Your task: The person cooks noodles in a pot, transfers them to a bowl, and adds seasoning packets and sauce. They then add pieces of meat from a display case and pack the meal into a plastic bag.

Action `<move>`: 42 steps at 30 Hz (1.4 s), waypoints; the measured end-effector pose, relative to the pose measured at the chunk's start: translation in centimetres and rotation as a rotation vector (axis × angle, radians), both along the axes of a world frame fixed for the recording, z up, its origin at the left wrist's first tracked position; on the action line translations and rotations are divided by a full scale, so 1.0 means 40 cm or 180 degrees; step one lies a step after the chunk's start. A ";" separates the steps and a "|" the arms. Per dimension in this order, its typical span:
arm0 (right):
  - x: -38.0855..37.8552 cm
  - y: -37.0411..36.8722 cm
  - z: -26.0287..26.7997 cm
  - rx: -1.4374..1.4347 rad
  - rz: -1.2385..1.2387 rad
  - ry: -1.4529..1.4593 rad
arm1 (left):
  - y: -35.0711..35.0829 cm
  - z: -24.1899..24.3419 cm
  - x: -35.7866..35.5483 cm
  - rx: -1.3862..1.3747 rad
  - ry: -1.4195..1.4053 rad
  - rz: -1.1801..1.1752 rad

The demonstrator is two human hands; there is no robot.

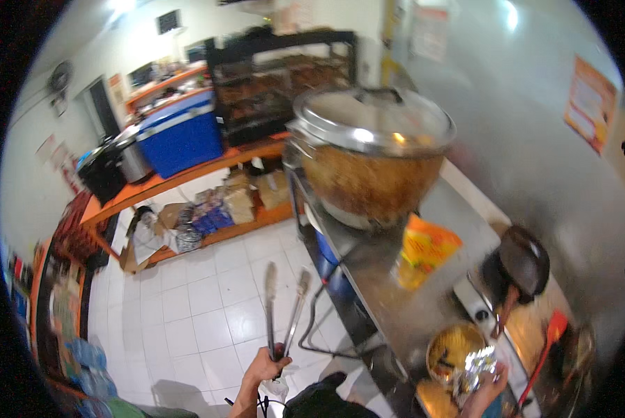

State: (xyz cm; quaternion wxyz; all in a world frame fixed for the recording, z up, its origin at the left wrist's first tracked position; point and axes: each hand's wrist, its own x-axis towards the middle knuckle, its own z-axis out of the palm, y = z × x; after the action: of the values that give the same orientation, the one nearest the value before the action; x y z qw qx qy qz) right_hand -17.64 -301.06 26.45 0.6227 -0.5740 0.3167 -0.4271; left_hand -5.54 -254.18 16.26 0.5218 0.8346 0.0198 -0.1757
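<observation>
Near the bottom centre, my left hand point(264, 366) grips metal tongs point(271, 308) by the handle end, with their arms spread and pointing up over the floor. At lower right, my right hand point(487, 389) holds shiny crumpled foil point(479, 366) against the side of a round metal pot point(451, 347), whose contents are unclear. A yellow and orange bag point(426, 252) stands on the steel counter point(391, 292), just in front of a large steel pot point(370, 183) covered with a lid.
Right of the round pot are a dark pan point(524, 261) and a red utensil point(555, 326). A black hose or cable point(309, 324) hangs beside the counter. Across the tiled floor, an orange table point(176, 183) bears a blue cooler point(181, 136). Large water bottles point(90, 366) stand at lower left.
</observation>
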 end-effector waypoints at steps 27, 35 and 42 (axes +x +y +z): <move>0.012 0.070 -0.087 0.0614 0.0883 0.0751 | 0.069 0.037 -0.475 0.0429 0.0308 0.1004; -0.035 0.288 -0.152 0.1328 0.0897 0.0657 | 0.309 0.012 -0.466 -0.0777 0.0375 0.1279; -0.008 0.594 -0.235 0.1026 0.0896 0.1331 | 0.618 -0.130 -0.504 -0.1165 -0.0165 0.2193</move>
State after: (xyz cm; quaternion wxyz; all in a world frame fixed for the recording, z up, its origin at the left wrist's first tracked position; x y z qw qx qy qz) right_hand -17.95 -277.31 17.06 0.6802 -0.5816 0.4191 -0.1533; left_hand -25.68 -229.47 11.05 0.6907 0.6763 0.2540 0.0303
